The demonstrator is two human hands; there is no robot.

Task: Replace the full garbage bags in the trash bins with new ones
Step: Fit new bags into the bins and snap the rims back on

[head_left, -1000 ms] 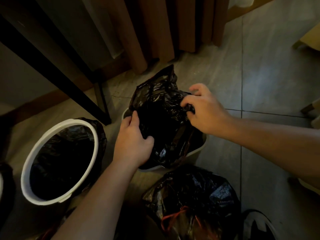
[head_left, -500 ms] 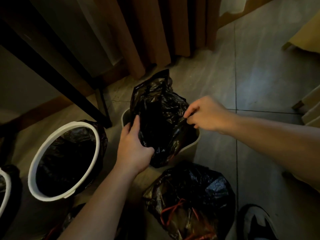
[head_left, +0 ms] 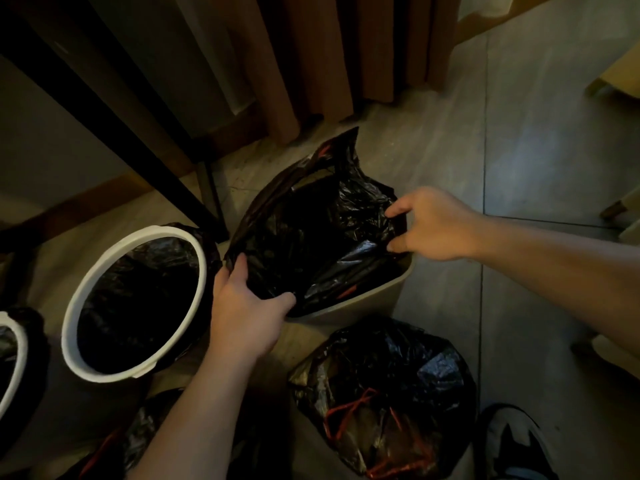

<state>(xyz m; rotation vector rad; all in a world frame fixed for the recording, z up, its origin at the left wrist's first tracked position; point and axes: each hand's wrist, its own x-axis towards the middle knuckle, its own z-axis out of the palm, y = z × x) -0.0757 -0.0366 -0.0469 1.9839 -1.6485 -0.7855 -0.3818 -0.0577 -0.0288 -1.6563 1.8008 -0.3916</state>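
Your left hand pinches the near-left edge of the thin, crinkled black plastic garbage bag, thumb and fingers pressed together on the film. Your right hand is clamped on the right edge, thumb and forefinger closed through the plastic at the rim. The bag sits in the mouth of the beige plastic trash bin on the grey tiled floor, with its far corner standing up above the rim.

Compared with one second ago, your hands have moved apart. The bag was then a bunched column between them; now its mouth is spread wide and the dark interior is visible. Your right hand has shifted outward to the right rim. This indicates that the new liner is open and ready to be seated.

In all likelihood the step in hand is fitting this liner. The edge is not yet folded over the rim on any side that shows. Draw the film down over the near and right rim first, then the far corner. The film is thin; pull evenly to avoid a tear.

The white-rimmed round bin to your left already carries a black liner. A tied, full black bag with red drawstrings lies on the floor just in front of the beige bin.
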